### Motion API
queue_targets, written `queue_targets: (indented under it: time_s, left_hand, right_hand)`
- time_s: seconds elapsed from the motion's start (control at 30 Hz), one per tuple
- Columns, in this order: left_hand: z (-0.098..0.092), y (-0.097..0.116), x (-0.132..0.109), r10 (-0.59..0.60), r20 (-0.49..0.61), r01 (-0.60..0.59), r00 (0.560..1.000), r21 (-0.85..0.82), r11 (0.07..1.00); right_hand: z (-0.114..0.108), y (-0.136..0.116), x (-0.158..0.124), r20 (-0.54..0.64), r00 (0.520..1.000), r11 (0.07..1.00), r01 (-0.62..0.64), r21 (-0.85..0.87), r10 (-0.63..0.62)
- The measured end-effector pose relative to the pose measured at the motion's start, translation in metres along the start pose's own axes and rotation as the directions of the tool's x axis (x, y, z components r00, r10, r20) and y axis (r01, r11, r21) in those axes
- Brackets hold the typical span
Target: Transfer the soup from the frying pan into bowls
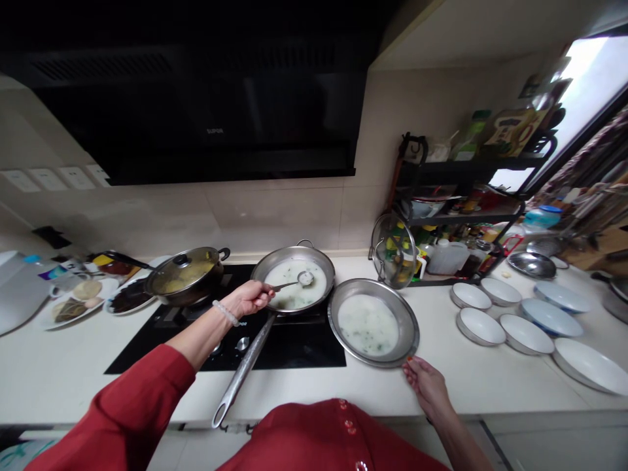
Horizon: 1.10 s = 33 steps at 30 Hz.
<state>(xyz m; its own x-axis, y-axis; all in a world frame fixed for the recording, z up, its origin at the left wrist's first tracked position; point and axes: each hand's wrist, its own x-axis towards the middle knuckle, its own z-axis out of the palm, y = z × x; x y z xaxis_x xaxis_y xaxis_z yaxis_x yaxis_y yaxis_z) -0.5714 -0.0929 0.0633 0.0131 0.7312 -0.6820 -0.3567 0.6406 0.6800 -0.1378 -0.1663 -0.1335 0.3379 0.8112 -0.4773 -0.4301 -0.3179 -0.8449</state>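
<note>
My left hand (249, 299) is closed around the handle of a small metal ladle (305, 279). The ladle's bowl, with some whitish liquid in it, is over the soup in a long-handled steel pan (260, 260) on the stove. White soup with green bits fills part of that pan. Just to its right, a wide metal basin (411, 327) holds similar white soup and rests beside or partly over the stove's edge. With thumb and fingers, my right hand (424, 381) pinches the basin's near right rim.
A lidded pan (181, 288) sits on the left burner, with plates of food (118, 302) farther left. Several white bowls (481, 325) stand on the right counter. A glass lid (394, 252) leans against the rack (461, 222). The range hood (210, 98) hangs above. The steel pan's handle (245, 366) juts over the counter.
</note>
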Motion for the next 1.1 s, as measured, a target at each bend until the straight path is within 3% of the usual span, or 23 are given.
queue_targets:
  time_s: [0.13,0.3,0.53,0.6,0.63,0.67,0.77,0.8,0.87,0.93,1.0,1.1]
  left_hand:
    - [0.009,0.002,-0.010,0.025,0.025,-0.026,0.999,0.066,0.997]
    - [0.031,0.000,-0.025,0.045,0.148,-0.070,0.988,0.167,0.983]
    - [0.075,-0.032,-0.021,0.039,0.204,-0.127,0.978,0.434,0.892]
    - [0.086,-0.048,-0.011,0.126,0.215,-0.231,0.969,0.590,0.774]
    - [0.089,-0.056,-0.006,0.190,0.245,-0.308,0.951,0.681,0.665]
    - [0.092,-0.064,-0.001,0.257,0.311,-0.402,0.915,0.751,0.523]
    - [0.094,-0.085,0.012,0.357,0.567,-0.625,0.742,0.778,0.064]
    - [0.093,-0.090,0.014,0.353,0.626,-0.654,0.695,0.755,-0.051]
    - [0.089,-0.098,0.016,0.328,0.686,-0.660,0.650,0.723,-0.202]
    - [0.085,-0.101,0.016,0.315,0.702,-0.649,0.639,0.712,-0.267]
    - [0.082,-0.099,0.013,0.327,0.715,-0.672,0.618,0.696,-0.254]
    - [0.077,-0.087,0.007,0.417,0.673,-0.719,0.611,0.692,-0.062]
  right_hand:
    - [0.001,0.000,0.000,-0.013,1.000,1.000,-0.007,0.012,0.008]
    - [0.002,0.000,0.000,-0.010,1.000,1.000,-0.010,0.027,0.011]
    - [0.002,0.001,-0.001,-0.016,1.000,0.999,0.006,0.033,-0.005]
    - [0.002,0.002,-0.001,-0.011,1.000,0.999,0.000,0.046,0.001]
    - [0.001,0.002,0.000,-0.006,1.000,0.999,-0.004,0.047,0.004]
    - [0.001,0.002,0.000,-0.002,1.000,0.999,-0.004,0.044,0.004]
    - [0.002,0.002,-0.001,-0.005,1.000,0.999,0.003,0.040,-0.003]
    - [0.002,0.002,-0.001,-0.009,1.000,0.999,0.009,0.040,-0.008]
    - [0.002,0.002,-0.002,-0.018,1.000,0.999,0.017,0.036,-0.016]
    - [0.003,0.002,-0.002,-0.020,1.000,0.999,0.016,0.029,-0.016]
    - [0.003,0.002,-0.002,-0.024,1.000,0.999,0.007,0.034,-0.006]
    - [0.003,0.002,-0.002,-0.024,1.000,0.999,0.000,0.047,0.001]
